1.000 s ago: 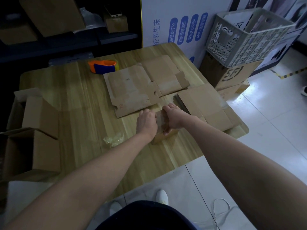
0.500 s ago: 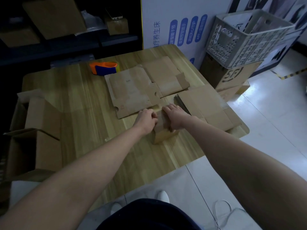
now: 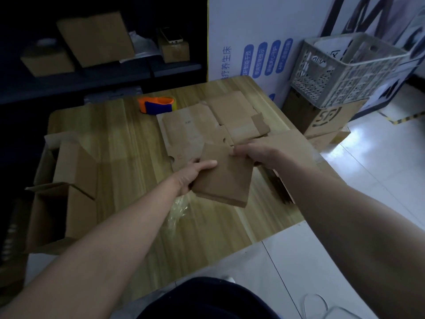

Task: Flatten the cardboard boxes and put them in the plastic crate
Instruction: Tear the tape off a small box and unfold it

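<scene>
Upper limbs: bare left forearm (image 3: 103,245) and bare right forearm (image 3: 345,215), both uncovered along all of their visible length.

Bare left hand (image 3: 195,174) and bare right hand (image 3: 255,154): the wrists are likewise uncovered. Fine detail of the fingers is lost to blur and dim light.

Clothing: dark navy fabric garment (image 3: 207,300), plain and matte, with a rounded upper outline, at bottom centre. Whether it is a shirt or trousers cannot be told.

Footwear: small white rounded shoe tip (image 3: 230,280), showing just past the garment's upper right edge and mostly hidden.
</scene>
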{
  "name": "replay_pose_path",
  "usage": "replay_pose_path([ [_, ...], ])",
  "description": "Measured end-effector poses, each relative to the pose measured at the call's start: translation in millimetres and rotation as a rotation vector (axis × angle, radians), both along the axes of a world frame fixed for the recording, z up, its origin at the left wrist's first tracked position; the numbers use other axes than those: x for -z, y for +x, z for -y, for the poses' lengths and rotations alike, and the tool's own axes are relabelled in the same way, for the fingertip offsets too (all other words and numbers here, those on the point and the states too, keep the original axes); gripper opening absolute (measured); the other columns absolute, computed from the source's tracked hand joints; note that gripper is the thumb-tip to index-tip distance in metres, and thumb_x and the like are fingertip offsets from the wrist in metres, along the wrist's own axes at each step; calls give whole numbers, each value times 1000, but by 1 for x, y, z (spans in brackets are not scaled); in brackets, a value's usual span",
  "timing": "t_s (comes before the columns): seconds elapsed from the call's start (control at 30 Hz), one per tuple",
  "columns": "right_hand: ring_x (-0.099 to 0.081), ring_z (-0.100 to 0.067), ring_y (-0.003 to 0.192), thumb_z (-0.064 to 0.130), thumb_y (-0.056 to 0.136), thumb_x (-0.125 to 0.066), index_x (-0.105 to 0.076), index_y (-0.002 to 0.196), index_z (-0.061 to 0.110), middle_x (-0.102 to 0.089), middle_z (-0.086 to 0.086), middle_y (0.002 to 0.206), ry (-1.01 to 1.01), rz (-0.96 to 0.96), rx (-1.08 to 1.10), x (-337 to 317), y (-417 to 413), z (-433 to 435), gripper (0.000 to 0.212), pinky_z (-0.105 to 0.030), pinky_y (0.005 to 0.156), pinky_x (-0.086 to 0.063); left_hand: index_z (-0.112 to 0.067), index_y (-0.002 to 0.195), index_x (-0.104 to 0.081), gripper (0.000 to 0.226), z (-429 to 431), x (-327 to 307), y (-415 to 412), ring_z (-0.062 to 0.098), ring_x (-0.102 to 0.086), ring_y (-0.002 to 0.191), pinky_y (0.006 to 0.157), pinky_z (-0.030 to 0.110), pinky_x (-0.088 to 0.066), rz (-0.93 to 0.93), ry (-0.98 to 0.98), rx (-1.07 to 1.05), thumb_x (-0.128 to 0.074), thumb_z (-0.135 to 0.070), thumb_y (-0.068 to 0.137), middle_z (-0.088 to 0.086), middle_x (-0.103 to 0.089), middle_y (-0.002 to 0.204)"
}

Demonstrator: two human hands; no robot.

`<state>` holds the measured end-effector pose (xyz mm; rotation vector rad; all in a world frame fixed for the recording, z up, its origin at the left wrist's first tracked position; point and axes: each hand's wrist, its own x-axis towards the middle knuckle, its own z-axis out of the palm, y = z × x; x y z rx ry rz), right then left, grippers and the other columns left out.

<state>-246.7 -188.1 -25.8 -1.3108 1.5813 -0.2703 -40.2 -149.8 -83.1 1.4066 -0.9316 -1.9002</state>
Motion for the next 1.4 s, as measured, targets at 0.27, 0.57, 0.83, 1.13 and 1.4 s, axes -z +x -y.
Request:
replay_pose_path([
  [0.27, -49, -25, 121, 62, 77, -63, -49, 134, 13, -52, -3, 130, -4, 213, 105, 7, 10, -15, 77, -48, 103, -41, -12, 108, -58, 49, 17, -3, 17, 35, -60, 95, 66, 52, -51, -19, 523, -206, -61, -52, 80, 17, -63, 106],
  [0.57, -51, -9, 59, 36, 89, -62, -60, 73, 14, -56, 3, 69, -160, -31, 133, 11, 24, -9, 28, -19, 50, -39, -9, 108, -56, 30, 17, -10, 10, 23, -59, 93, 72, 29, -47, 576, -146, -347, -54, -35, 92, 10, -61, 112],
  [0.83, -46, -14, 62, 23, 98, -48, -57, 98, 5, -53, -5, 80, -150, -179, 55, 25, 30, -10, 20, -19, 45, -35, -12, 110, -64, 29, -4, 3, -11, 20, -54, 102, 94, 35, -44, 803, -624, 170, -69, -18, 82, 4, -58, 110],
  [1.13, -10, -32, 143, 27, 66, -85, 18, 148, 33, 5, 1, 159, -49, -398, -402, 42, -7, -8, 132, -55, 113, -21, -8, 108, -62, 22, -6, 8, -35, 23, -53, 102, 89, 31, -42, 950, -640, 106, -62, -17, 88, 8, -57, 111],
  [1.4, -41, -32, 128, 25, 69, -83, 0, 151, 21, -36, -13, 145, -122, -434, -368, 41, -11, 0, 116, -42, 104, -37, -5, 106, -66, 19, 2, 3, -52, 27, -53, 105, 92, 34, -43, 971, -593, 115, -62, -13, 89, 12, -58, 111],
])
